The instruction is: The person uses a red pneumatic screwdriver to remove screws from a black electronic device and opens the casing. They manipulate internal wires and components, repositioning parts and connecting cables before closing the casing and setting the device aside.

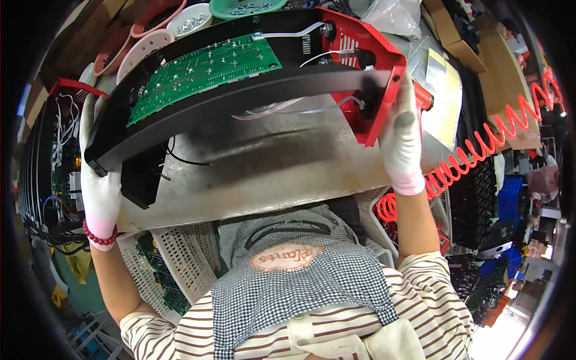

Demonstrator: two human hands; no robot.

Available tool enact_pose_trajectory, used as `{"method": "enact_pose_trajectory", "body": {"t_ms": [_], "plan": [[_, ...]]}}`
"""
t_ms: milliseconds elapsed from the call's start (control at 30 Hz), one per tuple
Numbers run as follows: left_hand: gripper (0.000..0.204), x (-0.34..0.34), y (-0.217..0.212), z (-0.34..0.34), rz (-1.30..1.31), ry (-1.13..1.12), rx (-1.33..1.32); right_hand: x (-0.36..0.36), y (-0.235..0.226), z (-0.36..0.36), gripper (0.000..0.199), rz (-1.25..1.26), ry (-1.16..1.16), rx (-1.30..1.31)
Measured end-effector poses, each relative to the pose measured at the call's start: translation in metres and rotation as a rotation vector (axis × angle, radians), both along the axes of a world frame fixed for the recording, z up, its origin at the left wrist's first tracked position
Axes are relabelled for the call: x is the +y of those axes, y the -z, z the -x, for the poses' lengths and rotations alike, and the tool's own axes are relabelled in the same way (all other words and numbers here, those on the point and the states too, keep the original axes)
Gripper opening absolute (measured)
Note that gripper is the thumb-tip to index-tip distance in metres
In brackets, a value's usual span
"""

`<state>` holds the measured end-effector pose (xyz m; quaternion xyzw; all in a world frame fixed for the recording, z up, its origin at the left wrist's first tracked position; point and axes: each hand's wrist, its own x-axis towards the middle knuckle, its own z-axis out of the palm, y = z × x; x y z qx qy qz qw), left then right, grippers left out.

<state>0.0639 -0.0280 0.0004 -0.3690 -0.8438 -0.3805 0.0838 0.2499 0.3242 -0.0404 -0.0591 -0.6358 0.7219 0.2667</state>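
Note:
A long black chassis [240,99] with a red end panel [375,75] is lifted above a worn metal workbench [270,168]. A green circuit board [207,69] is mounted inside it, with white and black wires running to the red end. My left hand [99,192], in a white glove with a red bead bracelet, grips the black left end. My right hand [402,141], also gloved, holds the red right end.
Pink, white and green bowls [189,21] of small metal parts sit at the far edge. A red coiled hose [480,150] hangs at the right. A rack of similar units [54,156] stands left; white perforated crates [174,258] lie under the bench.

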Motion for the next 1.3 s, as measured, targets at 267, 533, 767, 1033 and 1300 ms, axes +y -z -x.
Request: {"method": "enact_pose_trajectory", "body": {"t_ms": [267, 533, 767, 1033, 1300], "plan": [[0.054, 0.002, -0.023, 0.053, 0.028, 0.151, -0.132, 0.008, 0.031, 0.027, 0.049, -0.66, 0.321, -0.108], [0.049, 0.013, -0.06, 0.045, -0.029, -0.148, -0.915, 0.009, -0.047, 0.012, 0.03, -0.821, 0.287, -0.317], [0.059, 0.005, -0.045, 0.025, -0.267, -0.159, -1.074, 0.024, -0.011, 0.001, 0.061, -0.582, 0.228, -0.38], [0.073, 0.044, -0.038, 0.023, -0.57, 0.098, -1.04, 0.035, 0.018, 0.011, 0.063, -0.727, 0.251, -0.191], [0.058, 0.078, -0.031, 0.047, -0.793, 0.116, -1.07, 0.07, -0.008, 0.037, 0.083, -0.486, 0.013, -0.323]]}}
